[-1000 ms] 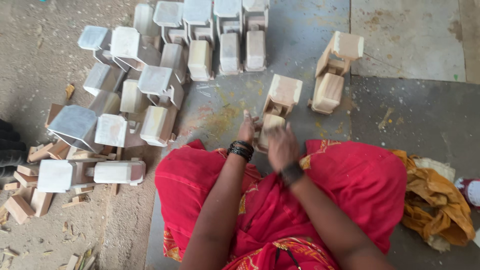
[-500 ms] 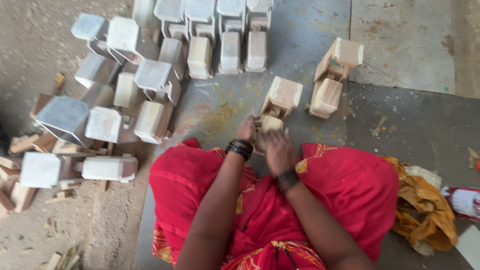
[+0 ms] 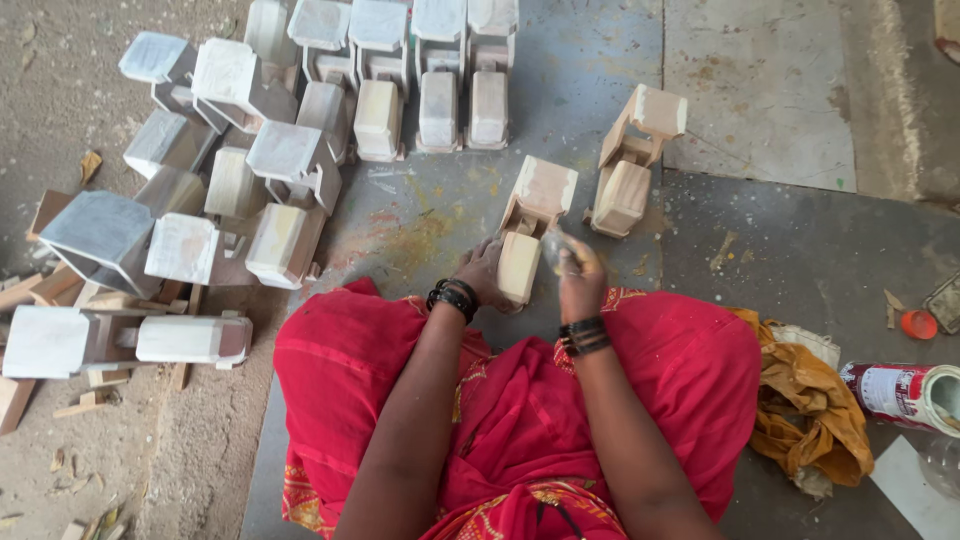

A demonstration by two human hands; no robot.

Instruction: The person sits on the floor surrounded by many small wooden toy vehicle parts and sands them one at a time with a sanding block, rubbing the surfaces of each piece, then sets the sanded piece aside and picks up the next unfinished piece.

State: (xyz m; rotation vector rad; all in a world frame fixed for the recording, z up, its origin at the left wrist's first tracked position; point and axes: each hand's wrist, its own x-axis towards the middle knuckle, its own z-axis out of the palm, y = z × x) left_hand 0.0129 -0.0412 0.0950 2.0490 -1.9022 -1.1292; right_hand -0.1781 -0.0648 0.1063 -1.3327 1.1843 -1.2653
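1. Wooden piece (image 3: 532,225): pale, unpainted, standing on the grey floor (image 3: 600,60) just ahead of the red-draped lap (image 3: 520,400); rounded near end between both hands.
2. Left hand (image 3: 487,272): pressed against left side of the piece's near end, fingers curled around it; dark bangles at wrist.
3. Right hand (image 3: 578,275): at right side of the same end, fingers closed, a small pale item possibly pinched in them; exact hold not discernible. Dark bangles at wrist.
4. Second piece (image 3: 632,165): same shape, just right of the held one, standing apart, untouched.
5. Row of pieces (image 3: 430,70): similar forms lined up side by side at top centre, well apart from the hands.
6. Heap of pieces (image 3: 190,200): greyish-white, tumbled at left, partly on sandy ground; wood scraps (image 3: 60,400) scattered beneath.
7. Yellow cloth (image 3: 800,400): crumpled, right of the lap.
8. Can (image 3: 900,392): lying on its side at far right; small orange cap (image 3: 918,324) nearby on floor.
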